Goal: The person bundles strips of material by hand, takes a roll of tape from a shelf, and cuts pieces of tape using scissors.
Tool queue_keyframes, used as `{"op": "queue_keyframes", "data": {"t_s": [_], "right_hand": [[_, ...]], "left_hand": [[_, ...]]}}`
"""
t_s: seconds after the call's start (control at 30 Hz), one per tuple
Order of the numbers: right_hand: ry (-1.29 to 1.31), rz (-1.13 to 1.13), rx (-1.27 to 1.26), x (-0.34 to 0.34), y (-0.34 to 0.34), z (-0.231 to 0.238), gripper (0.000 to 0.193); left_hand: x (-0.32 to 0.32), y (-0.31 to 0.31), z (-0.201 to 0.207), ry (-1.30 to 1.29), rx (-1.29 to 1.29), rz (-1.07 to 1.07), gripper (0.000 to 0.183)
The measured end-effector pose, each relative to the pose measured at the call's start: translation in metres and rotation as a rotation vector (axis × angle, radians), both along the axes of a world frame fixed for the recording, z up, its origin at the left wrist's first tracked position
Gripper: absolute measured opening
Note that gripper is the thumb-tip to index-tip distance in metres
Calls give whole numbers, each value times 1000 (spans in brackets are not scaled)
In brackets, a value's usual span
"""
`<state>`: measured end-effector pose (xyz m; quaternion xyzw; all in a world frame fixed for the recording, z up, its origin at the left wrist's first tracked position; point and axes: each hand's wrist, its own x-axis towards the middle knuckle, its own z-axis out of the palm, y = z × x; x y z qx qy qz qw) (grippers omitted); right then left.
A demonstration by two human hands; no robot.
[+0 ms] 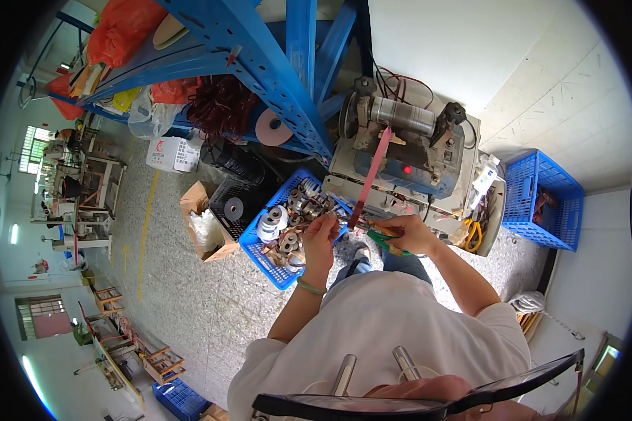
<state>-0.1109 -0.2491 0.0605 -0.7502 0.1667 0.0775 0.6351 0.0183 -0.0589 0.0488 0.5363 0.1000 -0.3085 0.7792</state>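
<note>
Head: red strip (370,178) aslant toward roller (407,116)

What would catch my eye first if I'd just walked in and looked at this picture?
Probably the long reddish strip, slanting from the shiny metal roller on the machine, right of centre near the top, down toward the person's left hand and right hand. Mostly left of the hands sits a blue basket heaped with metal parts, and a big blue metal frame looms across the top.
</note>
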Motion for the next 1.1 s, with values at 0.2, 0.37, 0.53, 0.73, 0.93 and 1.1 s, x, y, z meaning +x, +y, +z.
{"op": "queue_keyframes", "data": {"t_s": [0.2, 0.37, 0.53, 0.73, 0.93, 1.1], "right_hand": [[18, -20, -21, -3, 10, -12, 51], [15, 2, -67, -1, 14, 4, 51], [-18, -18, -62, -4, 13, 1, 50], [131, 10, -52, -6, 26, 14, 47], [173, 38, -42, -14, 39, 2, 46], [259, 138, -131, -20, 49, 4, 46]], "left_hand": [[2, 11, -7, -27, -34, -63, 11], [4, 14, -3, -13, 16, -48, 13], [4, 16, 1, -53, 11, -61, 13], [-1, 28, -5, -26, 64, -116, 12], [-11, 49, -14, 19, 100, -126, 13], [-22, 65, -21, 115, 193, -134, 13]]}}
